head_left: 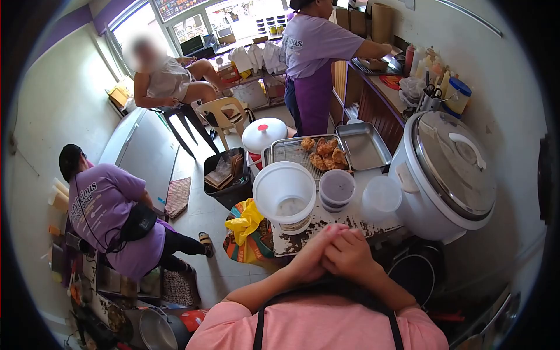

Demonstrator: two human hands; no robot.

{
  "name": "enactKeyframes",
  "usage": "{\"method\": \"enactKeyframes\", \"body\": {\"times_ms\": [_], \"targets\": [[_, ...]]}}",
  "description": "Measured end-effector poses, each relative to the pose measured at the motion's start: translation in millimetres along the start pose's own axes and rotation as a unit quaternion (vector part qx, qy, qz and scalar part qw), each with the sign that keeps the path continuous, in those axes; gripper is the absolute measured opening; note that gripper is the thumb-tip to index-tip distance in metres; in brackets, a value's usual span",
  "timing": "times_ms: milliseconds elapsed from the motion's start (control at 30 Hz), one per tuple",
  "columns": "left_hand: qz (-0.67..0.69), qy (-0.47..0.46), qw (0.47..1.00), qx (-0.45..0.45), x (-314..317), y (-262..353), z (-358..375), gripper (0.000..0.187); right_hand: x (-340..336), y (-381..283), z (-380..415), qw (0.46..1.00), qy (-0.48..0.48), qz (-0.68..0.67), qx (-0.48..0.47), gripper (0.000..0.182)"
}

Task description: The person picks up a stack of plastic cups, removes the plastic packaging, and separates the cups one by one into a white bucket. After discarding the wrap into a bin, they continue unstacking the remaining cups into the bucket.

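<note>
My left hand [312,252] and my right hand [349,252] are closed and pressed together in front of my chest, fingers against each other. I see no object in either one. Just past them on a worn, paint-chipped table [291,242] stand a white bucket [284,189], a stack of clear tubs [336,189] with a dark tint, and a translucent container [382,195]. Behind these, fried chicken pieces [326,156] lie on a wire rack [289,154] set in a tray.
A large rice cooker [408,195] stands at right, beside an empty metal pan [373,146]. A black bin [224,195] and a yellow plastic bag [245,221] are left of the table. Two people in purple shirts work nearby; another person sits at the back.
</note>
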State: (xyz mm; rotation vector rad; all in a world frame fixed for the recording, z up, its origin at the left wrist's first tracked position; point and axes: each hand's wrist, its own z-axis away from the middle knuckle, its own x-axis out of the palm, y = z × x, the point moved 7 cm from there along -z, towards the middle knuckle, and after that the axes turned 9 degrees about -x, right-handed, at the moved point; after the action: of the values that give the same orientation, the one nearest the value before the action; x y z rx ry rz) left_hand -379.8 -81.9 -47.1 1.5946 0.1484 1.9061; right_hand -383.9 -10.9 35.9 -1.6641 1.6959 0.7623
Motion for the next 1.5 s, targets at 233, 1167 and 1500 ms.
{"method": "enactKeyframes", "body": {"times_ms": [233, 1167, 1500], "targets": [[0.185, 0.101, 0.975, 0.070, -13.8, 30.8, 24.8, 0.040, -12.5, -30.6, -22.9, 0.992, -0.018, -0.007, -0.127, 0.024], [-0.421, -0.141, 0.851, 0.282, 79.3, 43.5, 56.2, 0.048, -59.0, -5.6, -62.1, 0.975, 0.216, 0.048, 0.006, 0.050], [-0.595, -0.083, 0.586, 0.544, 90.1, 86.1, 92.9, 0.040, -36.1, 17.2, -90.5, 0.825, 0.313, -0.461, 0.095, 0.061]]}}
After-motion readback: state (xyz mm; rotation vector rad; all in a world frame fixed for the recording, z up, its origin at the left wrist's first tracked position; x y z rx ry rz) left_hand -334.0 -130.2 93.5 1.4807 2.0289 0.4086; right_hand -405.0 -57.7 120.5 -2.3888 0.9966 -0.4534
